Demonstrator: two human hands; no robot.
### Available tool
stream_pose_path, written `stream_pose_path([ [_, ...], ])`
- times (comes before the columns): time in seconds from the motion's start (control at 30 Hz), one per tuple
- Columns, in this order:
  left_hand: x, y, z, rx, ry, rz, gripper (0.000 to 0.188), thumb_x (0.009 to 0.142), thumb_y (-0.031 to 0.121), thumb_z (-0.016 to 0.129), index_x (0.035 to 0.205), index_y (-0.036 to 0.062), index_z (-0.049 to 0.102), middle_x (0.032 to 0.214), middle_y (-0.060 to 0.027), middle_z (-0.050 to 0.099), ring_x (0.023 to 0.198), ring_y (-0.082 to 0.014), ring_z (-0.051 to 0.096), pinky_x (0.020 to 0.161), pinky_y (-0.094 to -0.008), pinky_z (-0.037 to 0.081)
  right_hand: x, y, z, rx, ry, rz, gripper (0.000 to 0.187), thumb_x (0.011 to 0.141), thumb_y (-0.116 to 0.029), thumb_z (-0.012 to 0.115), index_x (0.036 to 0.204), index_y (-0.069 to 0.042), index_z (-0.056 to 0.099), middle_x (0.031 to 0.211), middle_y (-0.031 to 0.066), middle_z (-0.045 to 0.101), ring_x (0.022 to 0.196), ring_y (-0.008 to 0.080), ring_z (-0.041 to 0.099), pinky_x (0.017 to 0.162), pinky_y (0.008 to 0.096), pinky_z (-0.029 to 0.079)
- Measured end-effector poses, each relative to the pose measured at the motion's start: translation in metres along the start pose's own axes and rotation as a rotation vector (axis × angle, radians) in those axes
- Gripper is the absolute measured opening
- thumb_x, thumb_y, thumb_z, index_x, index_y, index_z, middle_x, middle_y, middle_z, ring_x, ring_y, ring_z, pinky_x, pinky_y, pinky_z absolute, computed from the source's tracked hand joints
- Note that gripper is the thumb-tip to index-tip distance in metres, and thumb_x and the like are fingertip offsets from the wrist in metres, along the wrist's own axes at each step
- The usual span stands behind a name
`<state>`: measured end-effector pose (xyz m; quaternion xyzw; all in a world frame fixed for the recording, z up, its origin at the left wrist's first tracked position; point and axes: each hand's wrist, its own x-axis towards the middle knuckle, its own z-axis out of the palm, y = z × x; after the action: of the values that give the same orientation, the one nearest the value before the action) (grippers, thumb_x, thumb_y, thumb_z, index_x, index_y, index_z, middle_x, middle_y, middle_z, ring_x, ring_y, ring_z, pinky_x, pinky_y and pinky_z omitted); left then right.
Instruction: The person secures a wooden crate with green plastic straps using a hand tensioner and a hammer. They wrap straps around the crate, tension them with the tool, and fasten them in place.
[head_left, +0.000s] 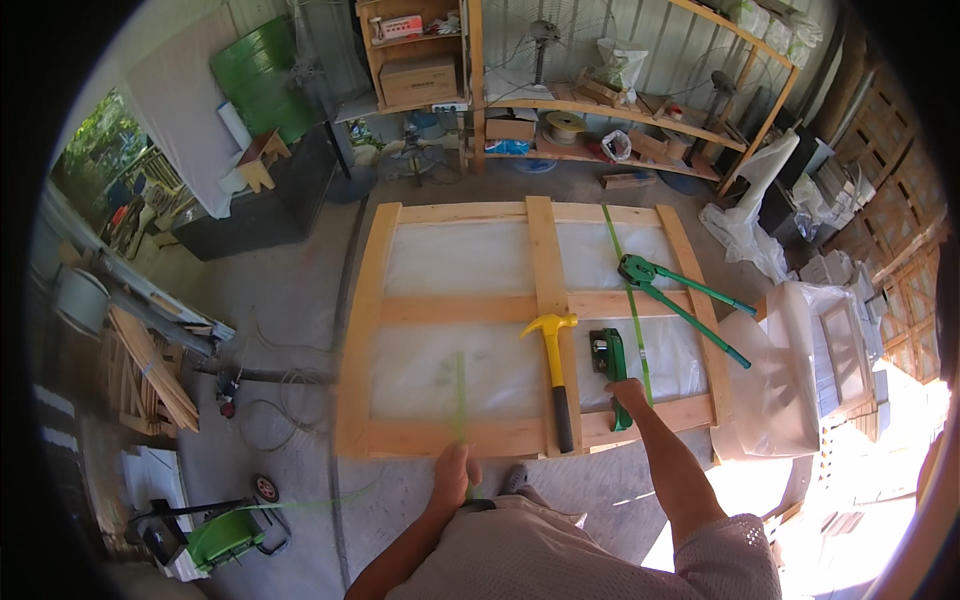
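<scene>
In front of me lies a wooden crate [365,330] with white plastic film between its slats. At its near edge my left hand [455,473] is closed round a green strap [460,385], whose blurred free end points up over the film. My right hand [627,392] grips the handle of a green strapping tensioner [616,365] resting on the crate's right half. A second green strap [641,350] runs across the crate just right of the tensioner. Between my hands lies a yellow claw hammer [554,375] with a black grip. A long-handled green strapping sealer [685,300] lies at the far right.
A green strap dispenser cart [225,538] stands at the lower left, with strap trailing from it. Film-wrapped goods [790,370] stand close to the crate's right side. Wooden shelves [600,110] line the back wall. A cable [285,405] loops over the floor at left.
</scene>
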<state>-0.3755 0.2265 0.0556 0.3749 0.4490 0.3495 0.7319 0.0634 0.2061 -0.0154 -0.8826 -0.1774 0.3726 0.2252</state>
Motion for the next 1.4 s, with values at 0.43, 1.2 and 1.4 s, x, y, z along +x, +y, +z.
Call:
stream_pose_path([
  [0.43,0.022,-0.072,-0.046,0.528,0.191,0.366,0.026,0.099,0.026,0.047,0.093,0.0017,0.056,0.053,-0.0047,0.048,0.038,-0.0125,0.039,0.035,-0.028,0.03,-0.156,-0.033,0.015,0.505,-0.215,-0.204,0.017,0.081,-0.017,0.067,0.088,-0.003,0.06,0.058,0.0034,0.053,0.047,0.0145,0.054,0.043,0.0309,0.046],
  [1.2,0.009,-0.092,-0.071,0.813,0.18,0.24,0.015,0.082,0.008,0.054,0.096,0.0037,0.056,0.089,-0.0176,0.058,0.081,-0.0374,0.059,0.066,-0.0473,0.049,-0.245,-0.048,0.15,0.242,-0.7,-0.138,0.03,0.081,-0.019,0.069,0.098,0.003,0.059,0.066,0.0089,0.059,0.052,0.0185,0.06,0.048,0.0319,0.05],
  [1.4,0.008,-0.067,-0.06,0.771,0.318,0.348,0.027,0.091,0.023,0.048,0.081,0.0,0.058,0.067,-0.0174,0.056,0.06,-0.0307,0.056,0.058,-0.0408,0.044,-0.249,-0.049,0.151,0.188,-0.664,-0.169,0.028,0.081,-0.019,0.068,0.096,0.003,0.059,0.065,0.0085,0.059,0.05,0.0176,0.059,0.048,0.0312,0.05],
])
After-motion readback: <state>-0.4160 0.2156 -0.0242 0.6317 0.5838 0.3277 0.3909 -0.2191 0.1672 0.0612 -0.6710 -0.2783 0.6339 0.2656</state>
